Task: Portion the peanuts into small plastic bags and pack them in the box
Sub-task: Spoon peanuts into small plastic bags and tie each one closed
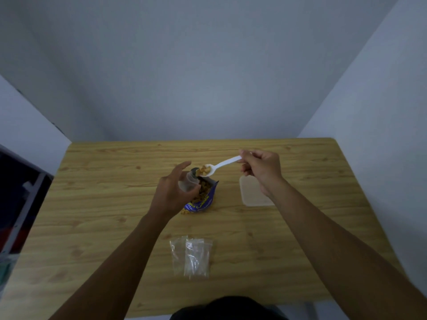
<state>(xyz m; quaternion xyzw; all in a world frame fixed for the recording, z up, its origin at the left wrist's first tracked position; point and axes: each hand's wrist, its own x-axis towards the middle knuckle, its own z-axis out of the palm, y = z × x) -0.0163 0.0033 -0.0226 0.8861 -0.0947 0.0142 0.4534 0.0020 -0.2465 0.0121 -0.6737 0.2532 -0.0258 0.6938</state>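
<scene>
My left hand (172,192) holds a small clear plastic bag (188,181) upright with its mouth open, just above the blue peanut packet (203,199), which lies open on the wooden table (92,204). My right hand (261,169) pinches the handle of a white plastic spoon (219,166). The spoon's bowl carries a heap of peanuts (205,169) and hovers right at the small bag's mouth. A clear plastic box (253,195) sits on the table under my right wrist, partly hidden by it.
Several empty small plastic bags (191,256) lie flat near the table's front edge. White walls close in behind and on the right. A dark shelf (18,204) stands off the table's left side.
</scene>
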